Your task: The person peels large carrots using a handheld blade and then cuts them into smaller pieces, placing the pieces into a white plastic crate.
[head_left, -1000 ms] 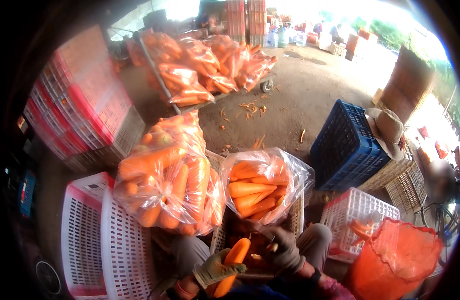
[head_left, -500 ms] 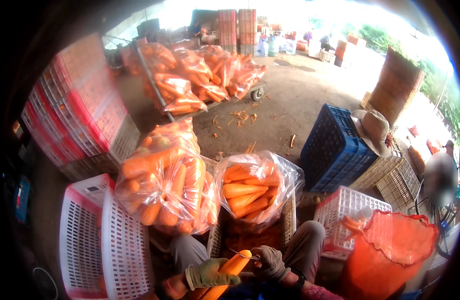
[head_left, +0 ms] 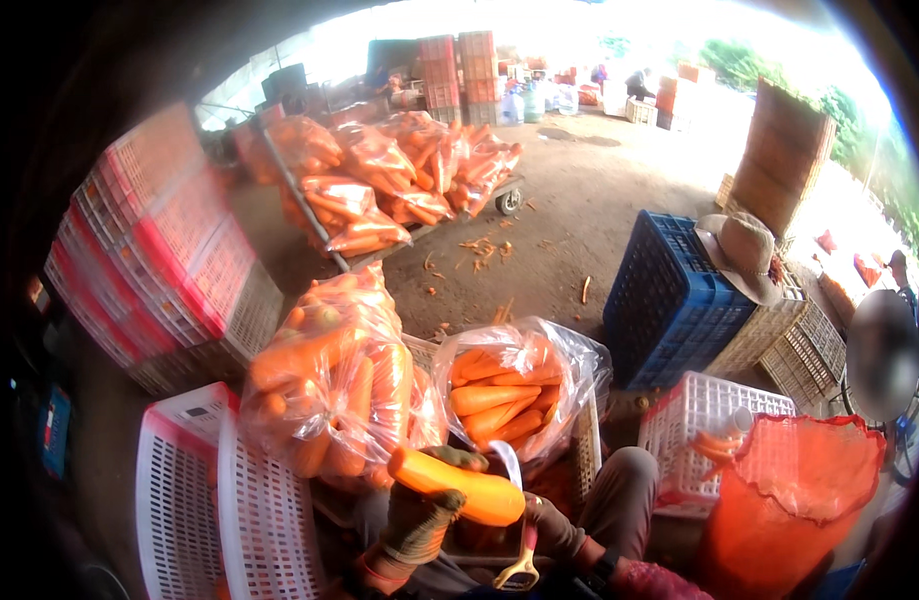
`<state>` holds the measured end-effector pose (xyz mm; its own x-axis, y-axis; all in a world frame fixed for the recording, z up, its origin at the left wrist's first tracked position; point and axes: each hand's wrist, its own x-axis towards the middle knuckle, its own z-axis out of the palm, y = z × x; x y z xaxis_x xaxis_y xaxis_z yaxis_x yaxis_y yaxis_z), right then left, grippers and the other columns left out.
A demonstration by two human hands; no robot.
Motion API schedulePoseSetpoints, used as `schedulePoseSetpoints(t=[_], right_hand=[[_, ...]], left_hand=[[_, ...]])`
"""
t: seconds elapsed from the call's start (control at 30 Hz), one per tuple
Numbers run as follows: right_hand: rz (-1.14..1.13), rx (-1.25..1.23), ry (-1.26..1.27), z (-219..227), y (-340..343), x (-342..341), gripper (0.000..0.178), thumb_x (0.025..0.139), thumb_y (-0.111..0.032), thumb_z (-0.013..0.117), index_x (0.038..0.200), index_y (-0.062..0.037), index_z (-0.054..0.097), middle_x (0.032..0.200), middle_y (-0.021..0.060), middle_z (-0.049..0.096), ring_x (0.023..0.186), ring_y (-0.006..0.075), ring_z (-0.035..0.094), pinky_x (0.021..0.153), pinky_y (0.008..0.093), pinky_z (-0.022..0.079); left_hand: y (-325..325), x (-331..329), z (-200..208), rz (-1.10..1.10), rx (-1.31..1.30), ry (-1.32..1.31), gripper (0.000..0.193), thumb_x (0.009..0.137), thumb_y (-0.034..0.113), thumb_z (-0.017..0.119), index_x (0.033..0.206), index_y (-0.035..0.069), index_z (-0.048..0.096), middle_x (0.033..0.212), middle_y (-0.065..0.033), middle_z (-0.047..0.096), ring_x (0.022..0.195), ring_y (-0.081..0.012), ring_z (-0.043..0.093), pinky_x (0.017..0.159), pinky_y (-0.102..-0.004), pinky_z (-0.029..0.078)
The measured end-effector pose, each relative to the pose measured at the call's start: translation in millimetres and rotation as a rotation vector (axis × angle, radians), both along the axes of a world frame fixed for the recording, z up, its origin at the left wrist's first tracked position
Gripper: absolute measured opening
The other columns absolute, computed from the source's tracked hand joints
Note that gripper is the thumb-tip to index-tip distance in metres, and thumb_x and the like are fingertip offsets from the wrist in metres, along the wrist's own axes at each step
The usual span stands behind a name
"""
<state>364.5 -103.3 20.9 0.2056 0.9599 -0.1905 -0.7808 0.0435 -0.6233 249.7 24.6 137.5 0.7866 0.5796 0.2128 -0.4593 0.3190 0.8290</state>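
Observation:
My left hand [head_left: 419,515], in a dirty knit glove, is closed round a thick orange carrot [head_left: 469,488] held level above my lap. Its right end points at my right hand [head_left: 553,526], also gloved. That hand is closed on a slim peeler-like hand tool [head_left: 528,545] with a yellowish forked end hanging below the fingers. A pale curved strip [head_left: 507,462] rises behind the carrot; whether it belongs to the tool I cannot tell. Beyond the hands stands an open clear bag of carrots [head_left: 504,400], with a full bag of carrots [head_left: 344,385] to its left.
White crates [head_left: 259,510] stand at my left, below stacked pink crates [head_left: 169,250]. At right are an orange mesh sack [head_left: 789,500], a white crate [head_left: 679,440] and a blue crate [head_left: 669,300] beside a hat [head_left: 744,255]. A cart ahead bears bagged carrots [head_left: 379,180].
The carrot has swung from steeply upright to nearly level and been lifted, with my left hand higher. The tool has turned, its yellowish end now showing below my right hand. The view has shifted slightly.

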Motion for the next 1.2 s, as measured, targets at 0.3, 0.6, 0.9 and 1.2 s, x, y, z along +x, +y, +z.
schedulePoseSetpoints(t=[0.3,0.6,0.9,1.2], right_hand=[[-0.116,-0.035,0.271,17.0,4.6,42.0,0.04,0.088,-0.026,0.053,0.116,0.0034,0.051,0.106,0.0116,0.06,0.097,0.0202,0.058,0.085,0.0325,0.048],[-0.174,-0.185,-0.869,75.2,6.0,12.1,0.028,0.079,-0.016,0.068,0.102,-0.0049,0.06,0.077,0.0008,0.06,0.06,0.0087,0.055,0.054,0.0234,0.045],[-0.311,0.009,-1.881,47.9,-13.9,8.5,0.028,0.067,-0.012,0.061,0.093,-0.0084,0.055,0.069,0.0062,0.054,0.061,0.0259,0.056,0.052,0.0367,0.045],[-0.321,-0.092,-1.856,16.6,-5.1,-0.9,0.023,0.069,-0.016,0.062,0.089,-0.0095,0.055,0.072,0.0075,0.055,0.064,0.028,0.057,0.054,0.0396,0.045]], left_hand=[[4.3,-49.4,-0.6,-0.396,-0.111,0.253,0.084,0.078,0.047,0.064,0.138,0.0,0.027,0.137,-0.0153,0.036,0.124,-0.0252,0.04,0.102,-0.0395,0.034],[5.2,-25.0,-53.5,-0.411,0.094,0.556,0.075,0.071,0.025,0.078,0.131,0.002,0.039,0.118,-0.0043,0.051,0.106,-0.0131,0.048,0.09,-0.0282,0.042],[4.2,-35.3,-39.9,-0.244,0.22,0.545,0.057,0.071,0.014,0.078,0.119,0.003,0.05,0.104,-0.0031,0.058,0.091,-0.0111,0.056,0.077,-0.0265,0.049],[-4.1,-49.6,-59.0,-0.275,0.112,0.689,0.067,0.07,0.034,0.079,0.121,0.003,0.049,0.104,-0.0018,0.057,0.092,-0.0132,0.055,0.078,-0.0273,0.047]])
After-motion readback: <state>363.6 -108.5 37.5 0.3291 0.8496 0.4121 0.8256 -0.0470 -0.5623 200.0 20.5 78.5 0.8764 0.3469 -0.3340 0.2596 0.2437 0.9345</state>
